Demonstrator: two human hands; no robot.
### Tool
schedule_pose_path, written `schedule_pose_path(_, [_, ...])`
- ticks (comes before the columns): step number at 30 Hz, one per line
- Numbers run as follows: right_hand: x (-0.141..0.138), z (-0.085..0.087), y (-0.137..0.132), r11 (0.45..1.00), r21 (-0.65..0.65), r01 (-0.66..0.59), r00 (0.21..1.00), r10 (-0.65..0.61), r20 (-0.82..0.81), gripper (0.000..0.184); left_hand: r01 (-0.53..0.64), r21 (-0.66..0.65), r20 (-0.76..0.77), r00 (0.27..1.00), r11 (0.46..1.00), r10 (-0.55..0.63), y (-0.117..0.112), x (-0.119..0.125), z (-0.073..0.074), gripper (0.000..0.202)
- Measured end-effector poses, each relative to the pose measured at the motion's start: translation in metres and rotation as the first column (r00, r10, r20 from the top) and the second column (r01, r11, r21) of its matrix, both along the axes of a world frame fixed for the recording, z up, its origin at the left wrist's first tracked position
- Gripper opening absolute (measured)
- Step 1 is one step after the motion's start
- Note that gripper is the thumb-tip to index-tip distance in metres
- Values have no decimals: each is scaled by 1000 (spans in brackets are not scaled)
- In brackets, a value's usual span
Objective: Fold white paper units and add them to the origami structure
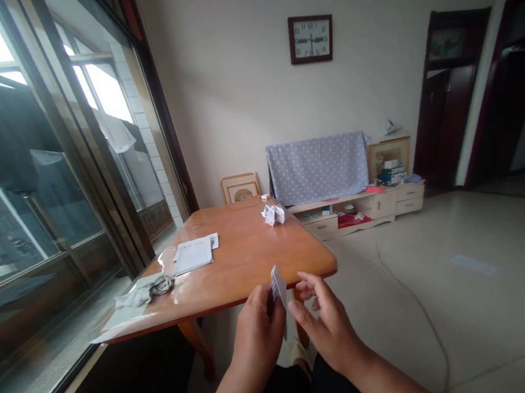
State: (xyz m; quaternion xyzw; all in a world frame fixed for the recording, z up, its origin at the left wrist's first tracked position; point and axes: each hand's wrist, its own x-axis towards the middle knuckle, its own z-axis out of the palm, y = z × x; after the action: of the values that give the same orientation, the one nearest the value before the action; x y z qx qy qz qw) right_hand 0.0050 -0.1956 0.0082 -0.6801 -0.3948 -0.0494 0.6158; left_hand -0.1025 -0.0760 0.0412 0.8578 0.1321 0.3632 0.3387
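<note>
My left hand [260,325] grips a small folded piece of paper [278,285], held upright just off the front edge of the wooden table [244,248]. Printing shows faintly on its left face. To the right of the paper, my right hand [324,315] is apart from it, with thumb and fingers spread and nothing between them. Farther back on the tabletop stands a white folded paper shape [273,215] with several points. Stacked printed sheets [194,253] lie on the table's left side.
A bundled grey cable [162,285] and a pale cloth [135,296] lie at the table's left corner, beside the window. Behind the table, a low white cabinet [383,204] runs along the wall, near a cloth-covered screen shape [318,169]. A cord [414,299] crosses the tiled floor.
</note>
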Motion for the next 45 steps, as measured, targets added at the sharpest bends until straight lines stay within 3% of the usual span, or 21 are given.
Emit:
schedule_pose_path(4, [-6, -2, 3, 991, -60, 121, 952, -98, 289, 53, -72, 267, -60, 994, 961, 91, 1, 5, -12, 26])
schedule_pose_path(8, [-5, 2, 7, 970, -78, 229, 916, -188, 353, 38, -136, 366, -64, 983, 921, 170, -1, 9, -19, 25])
schedule_pose_path(11, [-3, 4, 9, 956, -133, 260, 925, -208, 317, 29, -186, 388, -44, 975, 903, 219, -2, 10, -21, 24])
schedule_pose_path(17, [2, 5, 16, 947, -239, 213, 975, -190, 114, 12, -161, 477, -47, 977, 864, 208, -6, 12, -26, 26])
schedule_pose_path(23, [2, 4, 18, 962, -203, 183, 966, -138, 217, 10, -252, 516, -80, 937, 819, 339, -7, 19, -36, 32])
schedule_pose_path(29, [5, 2, 19, 954, -243, 176, 981, -150, 122, 8, -252, 528, -39, 947, 811, 320, -4, 23, -45, 40])
schedule_pose_path(34, [13, 3, 13, 945, -272, 184, 979, -151, 136, 5, -257, 434, -92, 941, 863, 327, -6, 16, -32, 41])
schedule_pose_path(38, [17, 3, 10, 961, -244, 128, 988, -104, 110, 13, -234, 221, -164, 948, 947, 273, -3, 12, -17, 40])
schedule_pose_path(42, [22, -1, 13, 970, -231, 78, 996, -67, 53, 16, -170, 0, -164, 972, 985, 168, 7, 17, -16, 33])
schedule_pose_path(45, [23, -3, 16, 974, -224, 41, 999, -36, 27, 16, -120, -55, -160, 981, 991, 109, 12, 22, -19, 34])
